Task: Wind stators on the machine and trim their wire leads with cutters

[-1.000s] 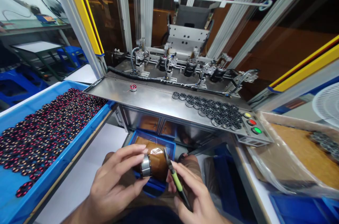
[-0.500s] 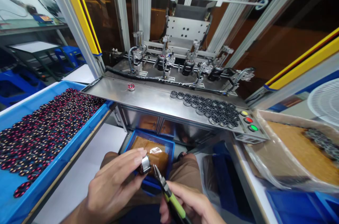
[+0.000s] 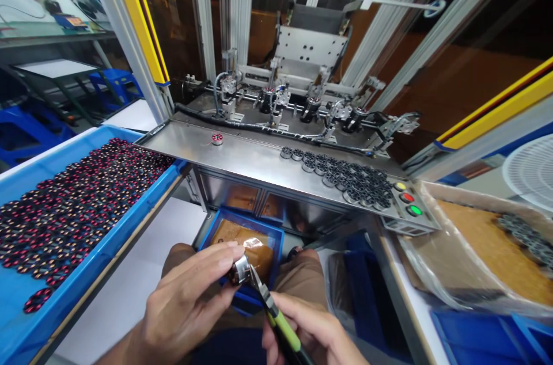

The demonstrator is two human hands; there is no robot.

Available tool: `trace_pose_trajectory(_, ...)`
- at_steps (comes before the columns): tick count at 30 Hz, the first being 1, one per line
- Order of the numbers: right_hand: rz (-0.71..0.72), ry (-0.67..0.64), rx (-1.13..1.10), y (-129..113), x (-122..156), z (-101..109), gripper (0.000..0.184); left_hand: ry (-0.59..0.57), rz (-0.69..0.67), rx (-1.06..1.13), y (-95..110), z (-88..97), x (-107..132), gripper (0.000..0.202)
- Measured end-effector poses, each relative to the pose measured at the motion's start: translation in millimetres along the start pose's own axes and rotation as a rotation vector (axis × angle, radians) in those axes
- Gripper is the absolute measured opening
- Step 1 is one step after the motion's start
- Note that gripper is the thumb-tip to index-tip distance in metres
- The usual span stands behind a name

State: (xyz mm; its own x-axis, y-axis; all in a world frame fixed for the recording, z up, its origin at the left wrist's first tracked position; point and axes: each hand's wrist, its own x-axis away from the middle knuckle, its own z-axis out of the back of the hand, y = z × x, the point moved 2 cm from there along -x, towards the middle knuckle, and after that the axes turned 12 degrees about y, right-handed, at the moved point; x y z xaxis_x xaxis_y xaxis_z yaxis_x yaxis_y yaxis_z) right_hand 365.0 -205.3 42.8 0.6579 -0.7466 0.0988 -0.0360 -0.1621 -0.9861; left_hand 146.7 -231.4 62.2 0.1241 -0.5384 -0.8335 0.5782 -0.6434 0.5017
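Observation:
My left hand (image 3: 190,290) grips a small round motor stator (image 3: 242,269) with a silvery rim between thumb and fingers. In my right hand (image 3: 313,324) is a pair of cutting pliers (image 3: 276,314) with green and black handles. The plier tips meet the edge of the stator, though whether a wire lies between them is too small to tell. Below the hands, a blue bin (image 3: 280,238) lined with brown material sits between the knees. One red-wound stator (image 3: 217,139) with a loose wire end rests on the metal shelf (image 3: 254,160).
Several dark unwound stators (image 3: 354,181) cluster on the shelf's right side, beside a button panel (image 3: 408,204). A blue tray (image 3: 142,204) full of wound stators stands at left. A plastic-lined box (image 3: 479,238) stands at right. Winding machinery (image 3: 311,109) rises behind the shelf.
The pliers have come up against the stator's edge, closing the small gap between them. The view has shifted slightly; both hands keep their hold.

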Motion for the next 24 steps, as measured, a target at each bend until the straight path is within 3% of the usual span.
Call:
trace_pose_trajectory(6, -0.038, -0.042, -0.016, 6, -6, 1, 0.068, -0.011, 0.003, 0.012, -1, 2.6, 2, 0.067)
trace_pose_trajectory(11, 0.047, -0.031, 0.095, 0, -9, 0, 0.061, -0.016, 0.017, -0.014, -2, 1.7, 3, 0.068)
trace_pose_trajectory(18, 0.052, 0.192, 0.125, -6, -2, 12, 0.065, -0.018, -0.034, -0.100, -3, 1.8, 7, 0.066)
trace_pose_trajectory(24, 0.080, 0.239, -0.020, 2, 5, 19, 0.059, -0.045, -0.040, -0.251, -5, 3.8, 15, 0.050)
